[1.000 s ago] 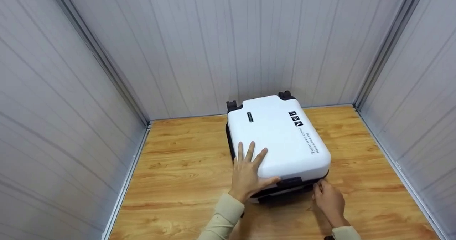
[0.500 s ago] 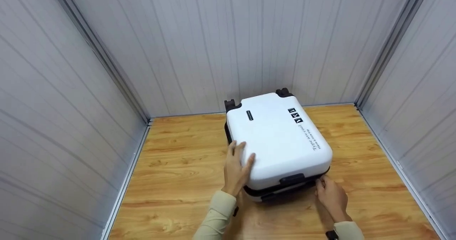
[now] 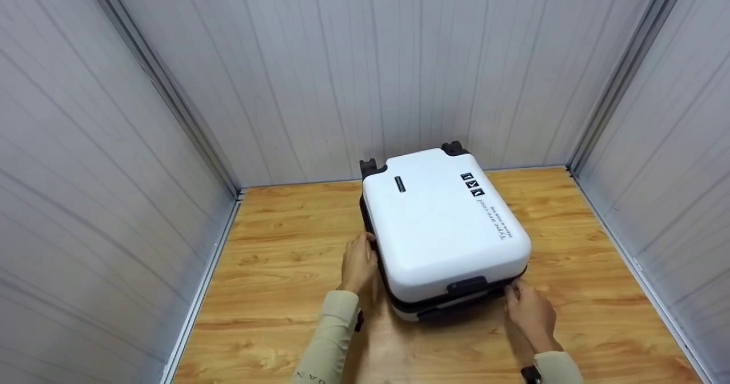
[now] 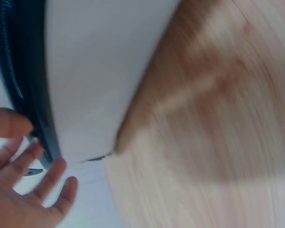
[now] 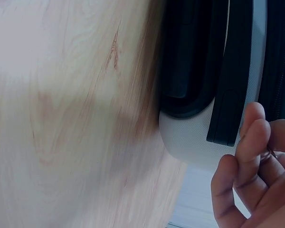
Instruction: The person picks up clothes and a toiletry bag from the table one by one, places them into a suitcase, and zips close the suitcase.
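A white hard-shell suitcase (image 3: 445, 218) lies flat on the wooden floor, its wheels toward the back wall. Along its left side, the left hand (image 3: 359, 261) touches the black zipper band (image 4: 35, 90). In the left wrist view, that hand's thumb and forefinger sit right at the band while the other fingers spread loosely. At the near right corner, the right hand (image 3: 530, 311) pinches a small zipper pull (image 5: 271, 153), mostly hidden by the fingers. A black carry handle (image 3: 467, 285) shows on the near end of the suitcase.
Pale panelled walls (image 3: 319, 76) enclose the wood-patterned floor (image 3: 274, 292) at the back, left and right. Two dark wheels (image 3: 370, 168) project from the suitcase's far end, close to the back wall.
The left hand has left the suitcase's white top, sliding left and down to its side band. The right hand stays at the near right corner.
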Demonstrator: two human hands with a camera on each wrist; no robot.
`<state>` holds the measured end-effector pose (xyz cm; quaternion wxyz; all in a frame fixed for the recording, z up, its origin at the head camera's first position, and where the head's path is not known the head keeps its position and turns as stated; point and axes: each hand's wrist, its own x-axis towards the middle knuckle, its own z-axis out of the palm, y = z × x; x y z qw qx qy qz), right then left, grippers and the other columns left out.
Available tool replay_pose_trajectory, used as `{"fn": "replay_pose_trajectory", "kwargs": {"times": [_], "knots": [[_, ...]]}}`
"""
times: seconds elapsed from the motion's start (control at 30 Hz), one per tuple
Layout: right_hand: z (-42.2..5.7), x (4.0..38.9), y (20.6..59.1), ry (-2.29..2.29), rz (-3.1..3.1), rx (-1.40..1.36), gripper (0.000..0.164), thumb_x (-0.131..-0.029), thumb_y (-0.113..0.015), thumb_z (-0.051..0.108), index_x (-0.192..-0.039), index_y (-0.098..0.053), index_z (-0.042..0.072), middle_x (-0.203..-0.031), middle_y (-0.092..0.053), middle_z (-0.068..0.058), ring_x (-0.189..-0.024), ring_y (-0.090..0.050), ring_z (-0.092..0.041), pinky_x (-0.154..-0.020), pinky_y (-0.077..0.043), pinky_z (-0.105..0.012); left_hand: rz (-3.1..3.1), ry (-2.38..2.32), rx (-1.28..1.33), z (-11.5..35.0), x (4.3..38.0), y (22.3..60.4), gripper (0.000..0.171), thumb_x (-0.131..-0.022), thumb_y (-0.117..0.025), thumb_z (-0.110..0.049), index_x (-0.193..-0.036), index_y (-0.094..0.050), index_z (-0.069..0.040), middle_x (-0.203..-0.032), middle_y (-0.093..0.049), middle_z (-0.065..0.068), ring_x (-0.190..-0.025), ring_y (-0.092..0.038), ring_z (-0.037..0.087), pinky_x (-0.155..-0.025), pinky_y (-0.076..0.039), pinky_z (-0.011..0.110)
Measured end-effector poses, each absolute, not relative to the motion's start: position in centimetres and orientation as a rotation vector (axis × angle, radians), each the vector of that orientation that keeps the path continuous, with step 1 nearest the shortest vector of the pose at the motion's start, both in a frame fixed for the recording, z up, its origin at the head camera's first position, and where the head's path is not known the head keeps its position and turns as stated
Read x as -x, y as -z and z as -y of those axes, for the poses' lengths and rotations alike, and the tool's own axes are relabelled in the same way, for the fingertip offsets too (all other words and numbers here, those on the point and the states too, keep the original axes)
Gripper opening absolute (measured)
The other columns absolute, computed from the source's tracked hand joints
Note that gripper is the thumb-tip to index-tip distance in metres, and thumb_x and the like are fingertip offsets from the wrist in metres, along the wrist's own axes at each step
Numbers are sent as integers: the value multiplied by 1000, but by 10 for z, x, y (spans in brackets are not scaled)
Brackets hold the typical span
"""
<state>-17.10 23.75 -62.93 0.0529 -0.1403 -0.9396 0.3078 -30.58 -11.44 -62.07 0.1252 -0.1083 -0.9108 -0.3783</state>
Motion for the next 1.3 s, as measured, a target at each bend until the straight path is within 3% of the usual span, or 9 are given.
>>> {"fn": "replay_pose_trajectory", "kwargs": {"times": [0.1, 0.23, 0.37, 0.57, 0.87, 1.03, 1.17, 1.3], "knots": [[-239, 173, 628, -947, 2874, 433, 22, -104, -53, 22, -90, -66, 10, -66, -64, 1, -55, -52, -18, -52, -34, -34, 2635, 954, 448, 121, 308, 627, 19, -94, -61, 2, -110, -62, -8, -109, -68, 11, -102, -60, 33, -86, -51, 51], [-241, 176, 628, -953, 2888, 442, 23, -105, -52, 23, -91, -66, 10, -66, -65, 2, -55, -53, -19, -52, -34, -34, 2625, 779, 586, 130, 310, 636, 22, -91, -70, -2, -110, -63, -11, -135, -65, 9, -109, -60, 32, -86, -53, 54], [-243, 178, 628, -955, 2883, 433, 23, -105, -52, 23, -90, -65, 11, -67, -64, 1, -56, -53, -19, -53, -34, -34, 2648, 672, 651, 136, 311, 641, 40, -86, -80, -13, -123, -64, -14, -145, -60, 7, -114, -59, 32, -85, -53, 55], [-247, 182, 627, -953, 2871, 421, 23, -104, -53, 23, -88, -64, 11, -67, -63, 1, -57, -53, -20, -53, -35, -34, 2701, 582, 731, 143, 313, 644, 48, -90, -78, -27, -135, -65, -16, -153, -54, 7, -118, -58, 33, -81, -53, 54], [-260, 195, 627, -921, 2904, 415, 23, -105, -52, 24, -91, -65, 12, -67, -64, 3, -59, -53, -20, -56, -35, -34, 2641, 571, 878, 144, 306, 650, 57, -80, -84, -45, -128, -71, -17, -152, -55, 8, -122, -58, 33, -83, -57, 48], [-270, 203, 625, -933, 2919, 416, 24, -105, -50, 25, -94, -66, 11, -70, -66, 2, -64, -57, -22, -57, -37, -36, 2662, 580, 910, 141, 298, 650, 55, -83, -77, -52, -126, -73, -18, -146, -59, 7, -121, -58, 30, -88, -55, 48], [-277, 208, 625, -937, 2929, 427, 24, -105, -49, 24, -98, -67, 10, -75, -69, -1, -70, -62, -25, -58, -40, -39, 2658, 630, 938, 139, 295, 648, 54, -85, -70, -57, -123, -75, -18, -139, -62, 7, -114, -60, 29, -92, -54, 48], [-280, 214, 625, -933, 2919, 429, 23, -105, -50, 24, -101, -67, 9, -81, -70, -6, -75, -64, -30, -61, -43, -44, 2592, 625, 917, 134, 291, 650, 54, -83, -69, -64, -112, -79, -20, -123, -65, 2, -98, -62, 23, -84, -54, 42]]}}
